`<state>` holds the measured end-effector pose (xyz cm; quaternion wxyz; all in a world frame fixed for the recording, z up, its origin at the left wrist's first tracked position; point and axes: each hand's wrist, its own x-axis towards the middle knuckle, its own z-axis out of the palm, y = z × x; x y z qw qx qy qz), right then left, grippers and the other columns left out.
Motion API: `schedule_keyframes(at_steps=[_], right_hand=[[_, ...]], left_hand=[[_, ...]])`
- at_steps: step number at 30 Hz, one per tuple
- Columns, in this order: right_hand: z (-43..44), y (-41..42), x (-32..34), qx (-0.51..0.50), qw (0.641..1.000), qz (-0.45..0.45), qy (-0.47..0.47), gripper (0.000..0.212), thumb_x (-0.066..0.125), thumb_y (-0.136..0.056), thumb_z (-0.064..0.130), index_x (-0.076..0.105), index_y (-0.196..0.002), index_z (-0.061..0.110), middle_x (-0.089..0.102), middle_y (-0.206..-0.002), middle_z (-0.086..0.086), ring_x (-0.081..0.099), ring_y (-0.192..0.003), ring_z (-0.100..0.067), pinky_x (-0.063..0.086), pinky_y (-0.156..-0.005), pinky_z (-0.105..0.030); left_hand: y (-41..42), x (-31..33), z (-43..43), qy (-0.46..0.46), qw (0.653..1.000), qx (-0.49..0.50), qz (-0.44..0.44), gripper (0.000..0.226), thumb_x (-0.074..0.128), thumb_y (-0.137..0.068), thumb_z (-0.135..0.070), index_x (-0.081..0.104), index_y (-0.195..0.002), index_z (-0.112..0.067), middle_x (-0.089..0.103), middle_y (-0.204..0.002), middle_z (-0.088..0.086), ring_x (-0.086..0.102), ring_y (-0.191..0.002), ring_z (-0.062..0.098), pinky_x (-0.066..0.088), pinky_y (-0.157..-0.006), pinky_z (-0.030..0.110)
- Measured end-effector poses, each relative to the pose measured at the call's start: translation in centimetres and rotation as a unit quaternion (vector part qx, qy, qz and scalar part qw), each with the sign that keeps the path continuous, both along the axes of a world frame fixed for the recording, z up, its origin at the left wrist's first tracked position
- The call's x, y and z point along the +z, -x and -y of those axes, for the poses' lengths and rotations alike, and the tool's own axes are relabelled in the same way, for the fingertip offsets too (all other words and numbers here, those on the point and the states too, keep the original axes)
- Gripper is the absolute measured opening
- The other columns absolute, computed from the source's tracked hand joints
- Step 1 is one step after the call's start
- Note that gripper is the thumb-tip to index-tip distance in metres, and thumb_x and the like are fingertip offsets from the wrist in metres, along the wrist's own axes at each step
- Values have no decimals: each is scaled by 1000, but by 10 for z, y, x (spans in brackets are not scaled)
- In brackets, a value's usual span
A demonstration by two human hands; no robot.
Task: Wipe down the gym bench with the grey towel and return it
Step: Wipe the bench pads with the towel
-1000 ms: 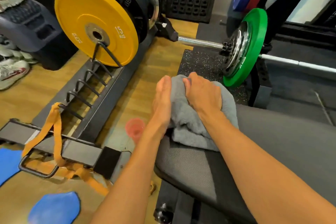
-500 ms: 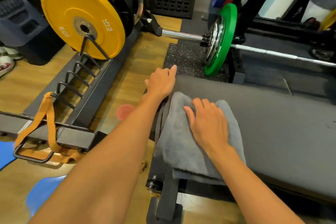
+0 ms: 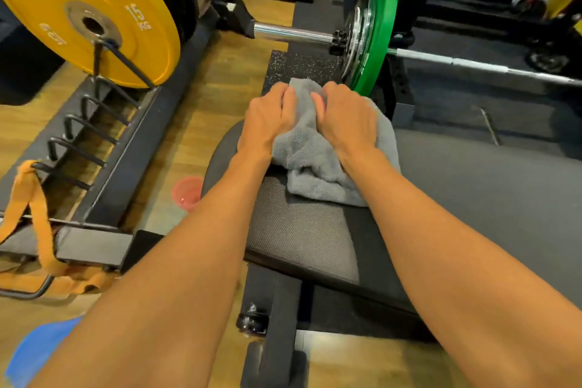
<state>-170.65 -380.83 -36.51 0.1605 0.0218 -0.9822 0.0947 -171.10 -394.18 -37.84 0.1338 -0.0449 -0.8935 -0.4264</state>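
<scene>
The grey towel [image 3: 318, 151] lies bunched at the left end of the bench [image 3: 472, 192], spilling over its far edge. Both hands press on it side by side: left hand [image 3: 267, 121] on its left part, right hand [image 3: 346, 120] on its right, fingers curled into the cloth. The bench's long axis runs rightward; the unwiped pad lies that way, nearer the right hand.
</scene>
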Motion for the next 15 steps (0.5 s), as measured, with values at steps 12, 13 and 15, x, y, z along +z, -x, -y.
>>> schedule_keyframes(at_steps=[12,13,15], right_hand=[[-59,-173,0,-15,999,-9,44,24,54,-97,31,60,-86,11,57,-78,-6,52,-69,-30,41,-61,-41],[-61,-149,-1,-23,998,-15,61,25,53,-98,30,59,-85,10,58,-78,-7,53,-70,-31,41,-61,-41],[-66,-89,-5,-43,996,-24,80,28,50,-98,31,59,-85,9,61,-83,-10,55,-74,-33,40,-62,-42]], left_hand=[[-16,14,-33,160,983,-4,95,43,29,-97,-25,46,-60,-9,55,-69,14,42,-67,34,29,-69,40],[-14,12,-36,164,983,-8,83,40,31,-94,-21,43,-58,-10,55,-66,13,42,-66,34,30,-67,40],[-10,4,-36,172,983,-20,61,37,33,-91,-16,41,-55,-12,52,-61,11,41,-63,34,32,-67,40]])
